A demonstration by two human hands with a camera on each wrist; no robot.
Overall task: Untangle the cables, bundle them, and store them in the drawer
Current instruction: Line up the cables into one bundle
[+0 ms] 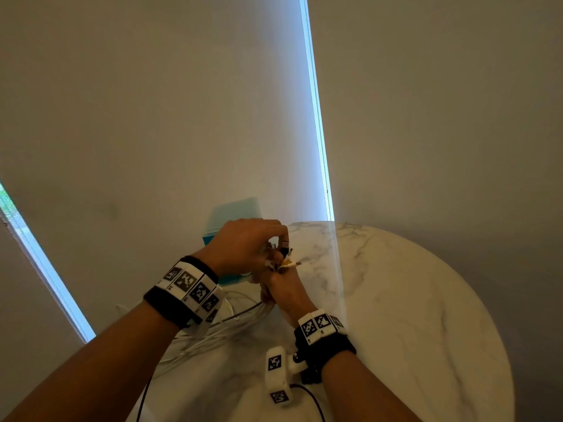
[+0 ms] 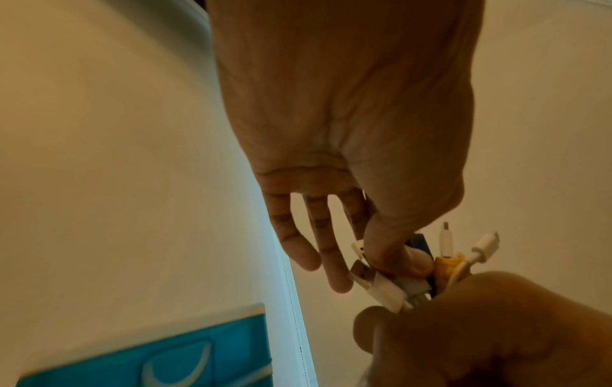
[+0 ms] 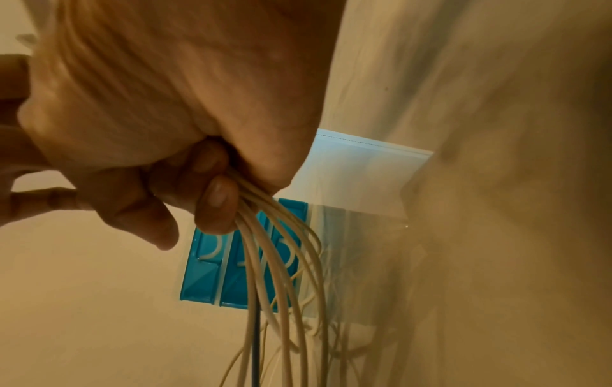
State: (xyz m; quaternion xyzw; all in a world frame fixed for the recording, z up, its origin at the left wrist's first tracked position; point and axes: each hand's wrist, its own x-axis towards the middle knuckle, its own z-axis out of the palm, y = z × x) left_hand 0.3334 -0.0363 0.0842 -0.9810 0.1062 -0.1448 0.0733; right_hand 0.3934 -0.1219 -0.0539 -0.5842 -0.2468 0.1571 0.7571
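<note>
Several white cables and one dark cable (image 3: 281,261) hang as a bunch from my right hand (image 3: 212,188), which grips them in a fist. Their plug ends (image 2: 380,285), white ones plus a yellow one (image 2: 447,264), stick up above the fist. My left hand (image 2: 400,259) pinches those plugs between thumb and forefinger, its other fingers straight. In the head view the left hand (image 1: 278,242) sits just above the right hand (image 1: 274,284) over the table's far left edge. The slack cables (image 1: 213,330) trail on the table below my left wrist. The blue drawer unit (image 1: 234,214) stands just behind the hands.
The round white marble table (image 1: 411,300) spreads to the right. A window blind with a bead cord (image 1: 320,132) hangs behind it. A thin black lead (image 1: 310,397) runs from my right wrist mount. The drawer fronts (image 3: 205,275) look closed.
</note>
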